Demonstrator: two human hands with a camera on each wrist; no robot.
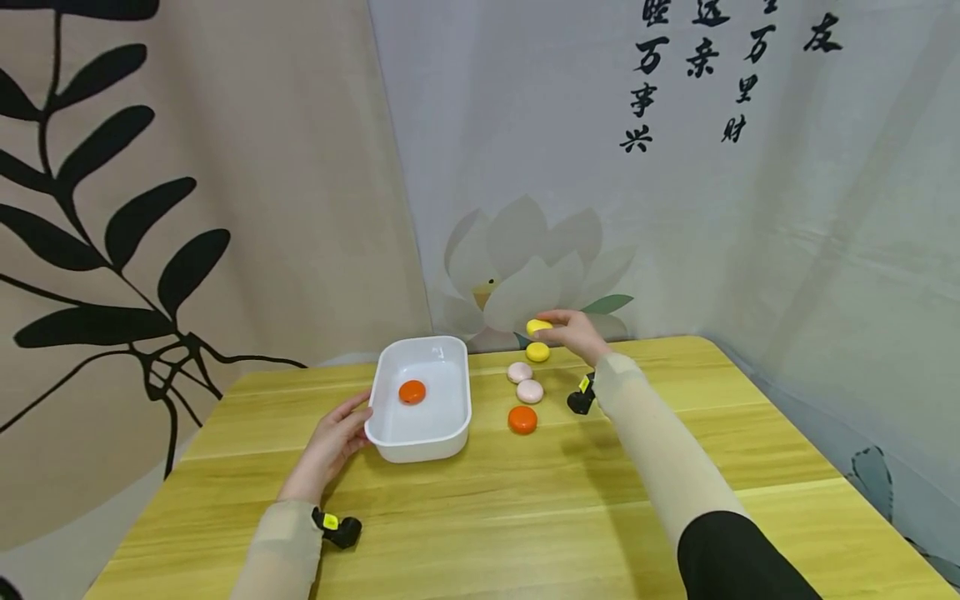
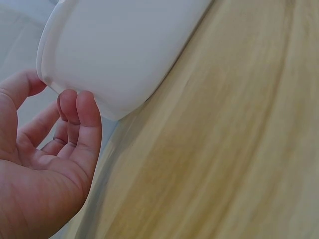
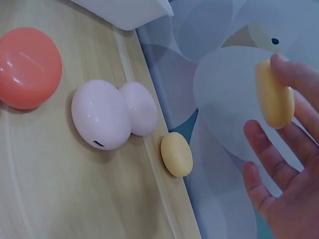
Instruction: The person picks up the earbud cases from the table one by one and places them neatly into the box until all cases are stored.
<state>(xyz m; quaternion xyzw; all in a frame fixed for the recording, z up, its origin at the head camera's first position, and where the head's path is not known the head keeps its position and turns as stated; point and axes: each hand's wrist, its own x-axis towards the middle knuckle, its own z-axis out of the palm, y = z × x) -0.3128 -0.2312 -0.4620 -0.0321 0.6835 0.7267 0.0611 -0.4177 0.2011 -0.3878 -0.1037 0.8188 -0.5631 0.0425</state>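
A white rectangular dish [image 1: 420, 451] stands on the table, with one orange disc [image 1: 412, 392] inside it. My left hand [image 1: 335, 443] holds the dish at its left side; the left wrist view shows bent fingers [image 2: 88, 112] against the dish corner. Between thumb and fingers, my right hand [image 1: 576, 333] pinches a smooth yellow rounded disc [image 3: 273, 94], raised above the table's far edge. Below it lies a second yellow disc [image 1: 537, 352]. Two pale pink discs [image 1: 529, 392] and another orange disc [image 1: 522, 420] follow toward the front, right of the dish.
The wooden table [image 1: 465, 533] ends at a hanging cloth [image 1: 517, 150] printed with a flower and writing. Dark printed leaves [image 1: 97, 325] cover the cloth at left. Each wrist carries a small black camera [image 1: 341, 531].
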